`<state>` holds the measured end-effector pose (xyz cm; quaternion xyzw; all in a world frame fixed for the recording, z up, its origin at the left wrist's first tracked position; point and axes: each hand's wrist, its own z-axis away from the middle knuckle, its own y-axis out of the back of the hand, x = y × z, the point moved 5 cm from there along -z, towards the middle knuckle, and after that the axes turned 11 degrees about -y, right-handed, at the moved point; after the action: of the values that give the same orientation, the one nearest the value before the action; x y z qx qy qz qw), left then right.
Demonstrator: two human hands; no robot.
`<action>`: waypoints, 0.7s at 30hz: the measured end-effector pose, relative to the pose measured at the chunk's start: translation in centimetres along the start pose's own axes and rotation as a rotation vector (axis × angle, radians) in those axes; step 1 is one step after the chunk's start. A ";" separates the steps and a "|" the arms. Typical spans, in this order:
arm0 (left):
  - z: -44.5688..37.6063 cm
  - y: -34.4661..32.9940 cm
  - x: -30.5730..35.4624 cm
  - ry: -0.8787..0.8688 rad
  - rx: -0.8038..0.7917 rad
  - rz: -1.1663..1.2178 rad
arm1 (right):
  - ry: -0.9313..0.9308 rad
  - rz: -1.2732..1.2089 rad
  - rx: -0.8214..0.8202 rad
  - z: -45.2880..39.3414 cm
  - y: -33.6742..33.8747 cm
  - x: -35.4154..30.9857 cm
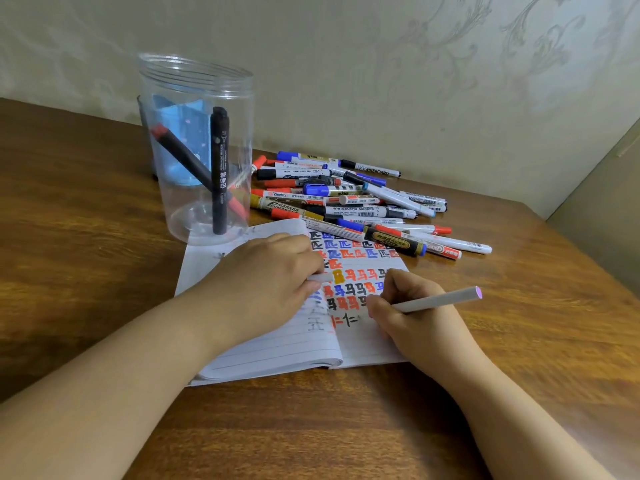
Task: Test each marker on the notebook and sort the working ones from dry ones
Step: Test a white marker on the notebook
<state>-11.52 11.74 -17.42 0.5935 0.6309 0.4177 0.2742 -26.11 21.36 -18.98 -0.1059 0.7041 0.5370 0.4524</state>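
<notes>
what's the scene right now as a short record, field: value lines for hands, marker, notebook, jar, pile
right hand: grips white marker, tip down at the notebook
left hand: rests on the page, pinches a small white piece, likely the cap
notebook: open, rows of red, blue, black test marks
clear jar: upright, two dark markers inside
marker pile: loose heap behind the notebook
table: brown wood

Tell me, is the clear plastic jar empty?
No, the clear plastic jar holds two markers: a black marker standing nearly upright and a red-capped marker leaning across it.
</notes>
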 end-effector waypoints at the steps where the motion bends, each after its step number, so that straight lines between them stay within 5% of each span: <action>1: 0.0 0.0 0.0 0.001 0.000 0.003 | 0.001 0.010 -0.002 0.0 0.0 0.0; 13: -0.2 0.6 0.1 0.021 0.050 0.031 | -0.009 -0.202 0.091 -0.1 1.1 -0.2; 21: -0.5 1.3 0.1 0.113 0.110 0.140 | -0.032 -0.519 -0.082 -1.2 1.8 -4.9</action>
<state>-11.29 11.64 -16.03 0.6258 0.6243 0.4333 0.1756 -25.07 19.43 -14.04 -0.2928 0.6238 0.4325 0.5815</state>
